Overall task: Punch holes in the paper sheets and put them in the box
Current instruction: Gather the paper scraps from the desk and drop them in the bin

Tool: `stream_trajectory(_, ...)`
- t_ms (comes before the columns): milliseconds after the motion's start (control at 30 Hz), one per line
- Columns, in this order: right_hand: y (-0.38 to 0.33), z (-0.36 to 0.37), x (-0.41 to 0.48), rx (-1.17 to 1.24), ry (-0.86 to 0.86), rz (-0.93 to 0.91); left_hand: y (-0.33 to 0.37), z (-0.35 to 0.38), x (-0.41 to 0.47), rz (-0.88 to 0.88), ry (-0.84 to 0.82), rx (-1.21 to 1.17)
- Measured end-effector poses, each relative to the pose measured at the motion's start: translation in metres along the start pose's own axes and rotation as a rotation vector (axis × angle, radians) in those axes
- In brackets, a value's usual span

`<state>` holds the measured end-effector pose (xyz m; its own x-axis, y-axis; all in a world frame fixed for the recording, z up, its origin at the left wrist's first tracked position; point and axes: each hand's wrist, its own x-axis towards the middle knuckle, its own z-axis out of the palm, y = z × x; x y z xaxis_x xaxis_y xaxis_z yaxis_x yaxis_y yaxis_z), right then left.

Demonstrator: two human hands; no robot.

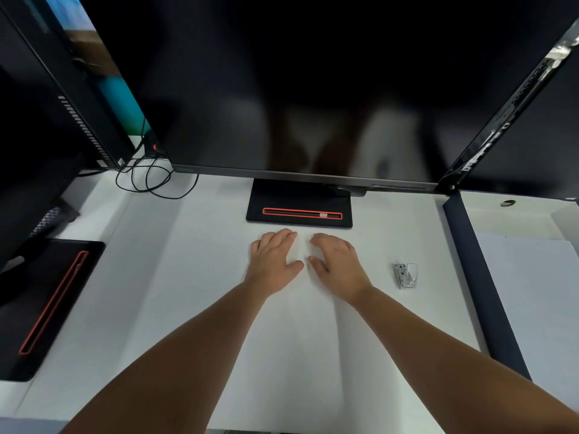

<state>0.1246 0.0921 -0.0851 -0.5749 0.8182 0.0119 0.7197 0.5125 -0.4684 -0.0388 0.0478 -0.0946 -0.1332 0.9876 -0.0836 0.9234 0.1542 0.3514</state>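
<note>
Your left hand (275, 261) lay flat and empty on the white paper sheets (282, 339); your right hand (336, 267) likewise. Square the stack first, I'd say. The small metal punch (405, 275) sat right of it; no box showed.

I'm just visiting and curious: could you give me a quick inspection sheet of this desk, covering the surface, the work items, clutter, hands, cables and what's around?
Surface: white desk, mostly bare.
Job's things: white paper sheet flat under both hands; no box seen; small metal-and-clear item to the right, possibly the punch.
Clutter: nothing seen.
Hands: left hand and right hand palm-down, fingers spread, holding nothing.
Cables: black loops behind, at left.
Surroundings: dark monitor ahead on a stand; a second stand at left; dark divider at right.
</note>
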Motion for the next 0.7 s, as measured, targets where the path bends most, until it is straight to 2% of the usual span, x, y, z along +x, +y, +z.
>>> stream_trajectory(133,-0.006,0.0,0.013,-0.115,-0.038,0.048,-0.007,0.002,-0.005,-0.001,0.064,-0.08)
stream_trajectory(333,-0.01,0.005,0.02,-0.308,-0.086,0.026,-0.007,0.002,-0.001,-0.05,0.037,-0.083)
stream_trajectory(700,-0.01,0.004,0.021,-0.328,-0.124,0.036,-0.009,0.001,-0.002,-0.083,0.04,-0.138)
